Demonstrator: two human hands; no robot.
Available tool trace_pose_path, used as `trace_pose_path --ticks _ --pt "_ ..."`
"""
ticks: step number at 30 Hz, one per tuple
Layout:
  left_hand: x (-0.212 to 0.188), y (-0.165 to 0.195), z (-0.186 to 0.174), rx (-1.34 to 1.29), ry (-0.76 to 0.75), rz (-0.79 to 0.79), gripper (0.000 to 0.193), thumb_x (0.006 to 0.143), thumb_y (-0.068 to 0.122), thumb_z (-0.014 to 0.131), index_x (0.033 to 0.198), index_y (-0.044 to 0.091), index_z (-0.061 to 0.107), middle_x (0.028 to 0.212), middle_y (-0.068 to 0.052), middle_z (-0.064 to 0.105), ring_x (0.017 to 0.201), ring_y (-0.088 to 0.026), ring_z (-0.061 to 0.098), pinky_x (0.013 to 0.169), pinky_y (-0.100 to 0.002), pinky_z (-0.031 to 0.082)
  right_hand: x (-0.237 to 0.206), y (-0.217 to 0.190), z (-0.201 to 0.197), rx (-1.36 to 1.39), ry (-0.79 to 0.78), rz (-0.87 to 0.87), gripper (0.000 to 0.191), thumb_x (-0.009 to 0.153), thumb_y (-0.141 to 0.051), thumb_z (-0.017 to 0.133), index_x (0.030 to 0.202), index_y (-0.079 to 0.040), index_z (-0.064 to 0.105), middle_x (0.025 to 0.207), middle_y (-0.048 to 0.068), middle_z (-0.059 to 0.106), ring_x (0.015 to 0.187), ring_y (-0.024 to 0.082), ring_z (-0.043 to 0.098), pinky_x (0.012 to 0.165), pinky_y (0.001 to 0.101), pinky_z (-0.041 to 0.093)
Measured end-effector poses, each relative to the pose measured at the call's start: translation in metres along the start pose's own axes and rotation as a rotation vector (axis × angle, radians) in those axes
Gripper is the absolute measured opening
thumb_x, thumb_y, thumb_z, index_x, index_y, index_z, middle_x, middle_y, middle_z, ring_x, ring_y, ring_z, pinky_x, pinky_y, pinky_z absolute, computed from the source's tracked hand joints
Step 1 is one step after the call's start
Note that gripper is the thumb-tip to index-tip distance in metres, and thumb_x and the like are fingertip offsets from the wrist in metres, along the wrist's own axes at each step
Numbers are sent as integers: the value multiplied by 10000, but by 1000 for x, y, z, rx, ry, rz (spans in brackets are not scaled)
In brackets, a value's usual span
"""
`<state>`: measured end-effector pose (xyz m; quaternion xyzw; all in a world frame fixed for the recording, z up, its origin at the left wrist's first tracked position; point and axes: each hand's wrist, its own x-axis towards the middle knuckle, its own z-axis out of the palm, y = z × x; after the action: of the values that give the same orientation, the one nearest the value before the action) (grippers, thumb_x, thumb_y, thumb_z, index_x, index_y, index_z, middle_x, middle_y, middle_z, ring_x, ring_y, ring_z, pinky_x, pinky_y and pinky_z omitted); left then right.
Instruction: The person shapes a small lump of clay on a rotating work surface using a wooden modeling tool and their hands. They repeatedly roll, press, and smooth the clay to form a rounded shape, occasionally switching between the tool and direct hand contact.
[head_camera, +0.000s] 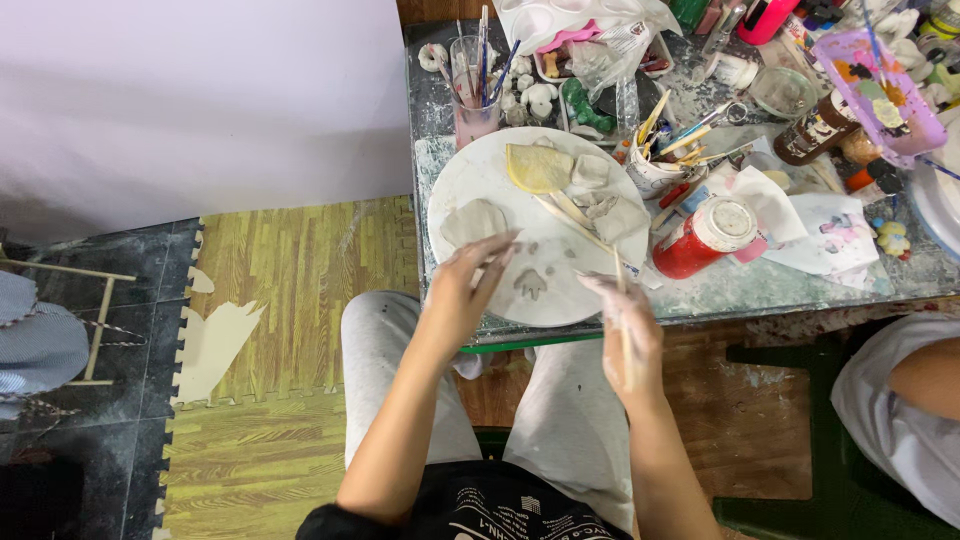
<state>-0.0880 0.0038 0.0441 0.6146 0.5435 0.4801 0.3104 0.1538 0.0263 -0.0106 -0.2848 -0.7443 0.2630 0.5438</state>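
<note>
"Where can a hand go on the round white board (470, 175)?"

"The near part is bare, just beside the small clay shape (530, 283). Clay lumps (610, 215), a yellow sponge (538, 167) and wooden sticks (572, 218) fill the far part."

"And the right side?"

"It's packed. A red paint jar (705, 238), a cup of tools (655, 170) and crumpled paper (825, 235) block it. A brush cup (474, 95) stands behind the board."

"The left?"

"The table edge (418, 200), then open floor."

Cut off and blurred at the edges

At three o'clock, a seated person (905, 400) is cropped by the frame; at one o'clock, the purple paint tray (880, 95) clutter blurs indistinguishably.
</note>
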Motion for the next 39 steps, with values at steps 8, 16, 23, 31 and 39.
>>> trace_pose_path --ticks 8,16,23,31,39 --pt "-30 -4 10 258 40 227 557 838 174 802 1359 89 624 1266 -161 702 1199 -330 640 1034 -441 499 21 -30 12 -437 -196 -119 220 846 46 705 1007 -16 568 1241 201 713 1232 361 646 1093 504 425" --pt "-51 -3 35 275 196 198 497 877 107 782 1352 102 637 1296 -142 683 1214 -327 632 1028 -443 474 25 -36 10 -390 -139 -48 234 856 24 716 929 -50 506 1298 199 693 1310 351 589 1125 478 410" --pt "-53 -9 32 247 190 272 567 875 91 786 1398 70 569 1326 -100 688 1242 -321 623 1053 -439 469 34 -36 7 -419 -204 -54 326 822 2 769 832 -100 460 1225 103 736 1263 287 639 1070 429 380" --pt "-54 -7 28 248 167 269 669 843 86 799 1440 30 503 1336 -105 688 1256 -325 603 1064 -448 459 29 -39 4 -350 -192 -45 370 810 1 806 826 -105 451 1202 102 747 1238 304 622 1063 430 424" --pt "-58 -1 26 253 134 231 627 835 111 804 1413 51 567 1323 -128 650 1237 -325 594 1058 -449 451 -1 -25 13 531 78 135 216 1097 -199 481 1183 -4 511 1229 167 678 1226 276 649 1153 448 475"
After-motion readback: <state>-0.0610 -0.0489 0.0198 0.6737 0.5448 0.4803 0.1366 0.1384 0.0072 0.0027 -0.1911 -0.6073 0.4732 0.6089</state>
